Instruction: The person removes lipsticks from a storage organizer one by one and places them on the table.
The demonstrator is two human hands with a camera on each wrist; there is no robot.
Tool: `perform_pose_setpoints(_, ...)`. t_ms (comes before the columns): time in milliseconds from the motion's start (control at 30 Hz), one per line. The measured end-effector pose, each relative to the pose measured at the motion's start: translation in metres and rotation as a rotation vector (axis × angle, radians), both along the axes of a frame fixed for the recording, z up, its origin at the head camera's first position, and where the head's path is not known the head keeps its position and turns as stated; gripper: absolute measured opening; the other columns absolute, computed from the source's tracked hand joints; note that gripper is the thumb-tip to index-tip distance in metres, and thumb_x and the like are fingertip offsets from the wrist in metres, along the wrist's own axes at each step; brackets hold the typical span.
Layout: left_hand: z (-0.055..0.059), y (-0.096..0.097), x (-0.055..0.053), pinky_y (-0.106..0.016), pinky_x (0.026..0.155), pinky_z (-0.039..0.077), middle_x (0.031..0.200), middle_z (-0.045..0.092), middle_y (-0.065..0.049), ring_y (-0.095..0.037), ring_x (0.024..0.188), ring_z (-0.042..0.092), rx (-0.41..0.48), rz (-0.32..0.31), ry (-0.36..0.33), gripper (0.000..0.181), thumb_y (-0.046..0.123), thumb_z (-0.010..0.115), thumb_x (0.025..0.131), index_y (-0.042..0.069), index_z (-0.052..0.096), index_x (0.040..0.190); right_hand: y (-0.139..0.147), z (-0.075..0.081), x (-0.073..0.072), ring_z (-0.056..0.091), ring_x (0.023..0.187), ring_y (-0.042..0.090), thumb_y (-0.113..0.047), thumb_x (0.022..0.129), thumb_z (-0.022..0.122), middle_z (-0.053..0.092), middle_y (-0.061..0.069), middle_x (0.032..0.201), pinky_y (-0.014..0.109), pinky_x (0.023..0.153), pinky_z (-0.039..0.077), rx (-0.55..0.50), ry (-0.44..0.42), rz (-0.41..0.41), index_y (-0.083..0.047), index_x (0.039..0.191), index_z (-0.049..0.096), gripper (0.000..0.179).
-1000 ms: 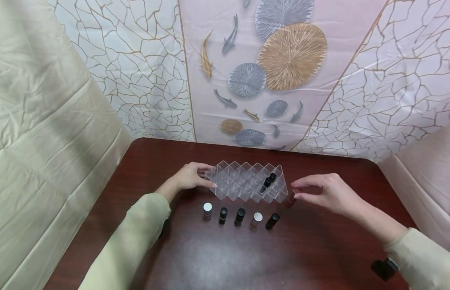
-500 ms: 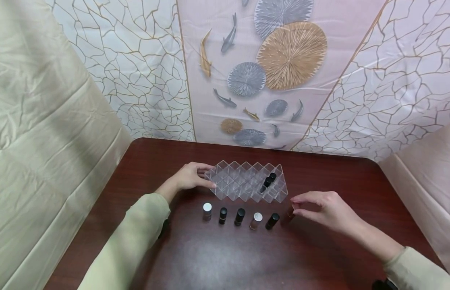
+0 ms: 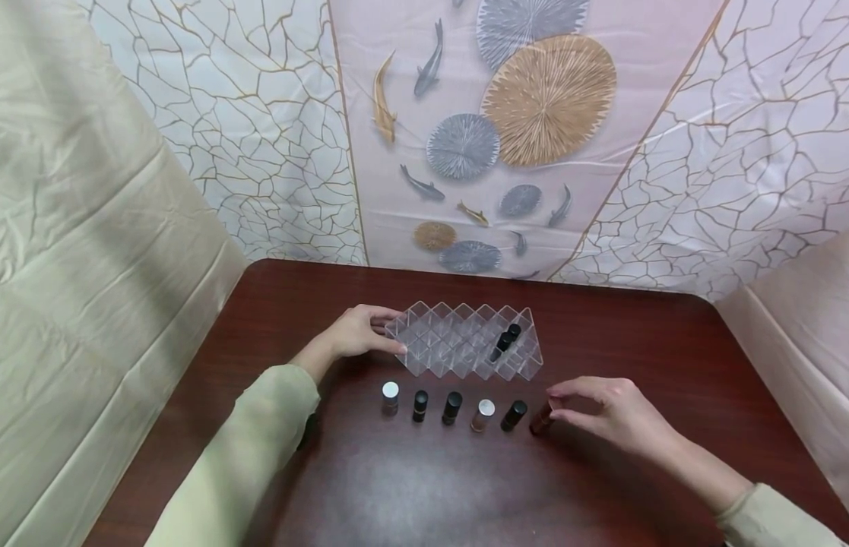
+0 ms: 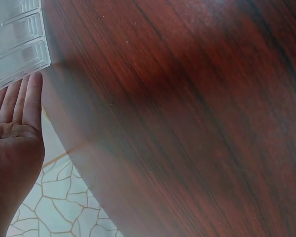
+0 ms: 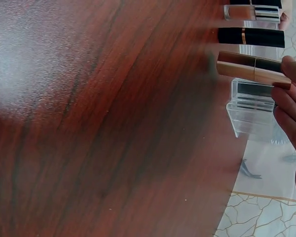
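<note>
In the head view, my right hand (image 3: 612,414) pinches the top of a brown, coppery lipstick tube (image 3: 542,419) at the right end of a row. The right wrist view shows thumb and fingers at the end of this shiny lipstick tube (image 5: 246,68). Whether its base touches the table I cannot tell. My left hand (image 3: 356,332) rests against the left end of a clear lipstick organizer (image 3: 458,338), thumb at the front, other fingers behind. Straight fingers touch the organizer's edge in the left wrist view. Two black tubes (image 3: 505,342) stand in the organizer's right part.
Left of the held tube stand a black lipstick tube (image 3: 514,415), a silver-topped tube (image 3: 483,416), two more black tubes (image 3: 452,408) and a white-topped tube (image 3: 391,397). The dark wooden table (image 3: 410,486) meets patterned cloth walls at the back.
My right hand has brought the coppery lipstick tube from beside the organizer's right end down toward the front, to the end of the row. The left hand and organizer stay in place.
</note>
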State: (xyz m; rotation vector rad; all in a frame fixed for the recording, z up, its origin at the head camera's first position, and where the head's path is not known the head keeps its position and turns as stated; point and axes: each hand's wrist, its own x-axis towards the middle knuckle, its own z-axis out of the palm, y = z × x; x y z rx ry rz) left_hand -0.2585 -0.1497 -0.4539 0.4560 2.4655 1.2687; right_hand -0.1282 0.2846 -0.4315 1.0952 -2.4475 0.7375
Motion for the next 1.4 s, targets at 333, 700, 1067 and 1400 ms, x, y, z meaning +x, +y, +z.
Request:
perform_pose_setpoints(333,0.003,0.001,0.003,-0.047,0.11,0.053,0.137,0.072,-0.01,-0.028,0.128,0.068,0.002,0.0,-0.01,0.071,0.029,0.095,0.083,0.01,0.067,0.145,0.0,-0.006,0.007,0.075,0.09,0.004,-0.002,0.07,0.096,0.079,-0.014,0.098,0.009,0.087,0.051,0.019,-0.047,-0.034,-0.023,0.107,0.081,0.045)
perform_pose_setpoints(700,0.002,0.0,0.002,-0.047,0.11,0.053,0.138,0.072,-0.012,-0.029,0.129,0.068,0.01,-0.008,-0.002,0.07,0.028,0.094,0.084,0.007,0.066,0.145,-0.001,-0.007,0.008,0.075,0.092,0.005,-0.005,0.071,0.096,0.078,-0.015,0.101,0.009,0.088,0.05,0.029,-0.063,-0.054,-0.025,0.107,0.081,0.045)
perform_pose_setpoints(1067,0.003,0.001,0.002,-0.046,0.109,0.054,0.136,0.072,-0.01,-0.028,0.128,0.068,0.006,-0.004,-0.011,0.07,0.028,0.095,0.083,0.009,0.067,0.145,0.0,-0.006,0.011,0.076,0.096,0.008,-0.013,0.071,0.099,0.079,-0.013,0.105,0.008,0.09,0.049,0.069,-0.07,-0.086,-0.021,0.111,0.081,0.045)
perform_pose_setpoints(1400,0.004,0.0,0.003,-0.047,0.109,0.054,0.135,0.073,-0.012,-0.029,0.127,0.069,0.021,-0.009,-0.011,0.07,0.027,0.094,0.084,0.006,0.067,0.144,0.001,0.01,0.003,0.078,0.098,0.015,-0.015,0.07,0.099,0.081,-0.004,0.111,0.009,0.094,0.05,0.079,-0.01,-0.082,-0.017,0.121,0.08,0.055)
